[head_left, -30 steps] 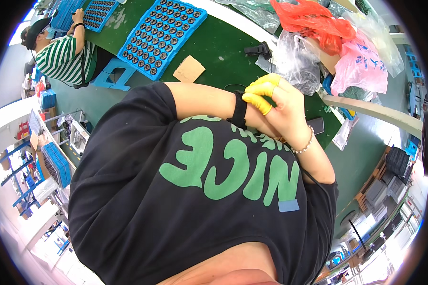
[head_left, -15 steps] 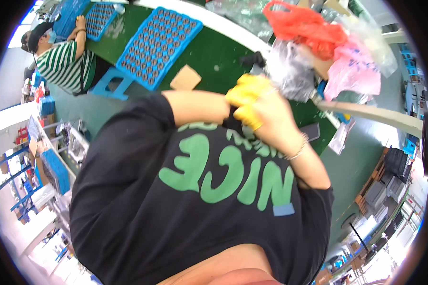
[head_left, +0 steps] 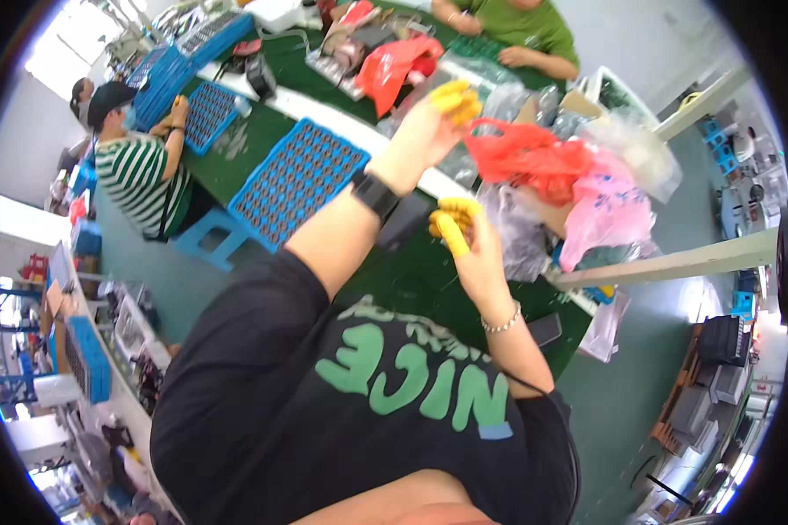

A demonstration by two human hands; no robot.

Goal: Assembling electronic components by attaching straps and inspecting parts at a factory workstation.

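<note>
My left hand (head_left: 433, 127), with yellow covers on its fingers, reaches out over the far side of the green table (head_left: 394, 271), close to the red plastic bags. Its fingers are slightly bent and seem to hold nothing. My right hand (head_left: 471, 241) is nearer my body, beside a clear plastic bag (head_left: 512, 236). Its fingers, in yellow covers too, curl toward the thumb; anything inside them is hidden. Below my left wrist a dark grey object (head_left: 404, 223) lies on the table, partly covered by the arm. A red plastic bag (head_left: 530, 162) is right of both hands.
A blue tray of small round parts (head_left: 298, 179) lies at left, above a blue stool (head_left: 210, 238). A co-worker in stripes (head_left: 140, 175) handles another blue tray (head_left: 210, 114). Across the table sits a person in green (head_left: 543, 35). A pink bag (head_left: 608, 210) and a beam (head_left: 674, 262) are at right.
My hands were together near my chest and have come apart. The left has moved up and away across the table; the right has moved slightly down. The view has shifted, showing more of the far side.
</note>
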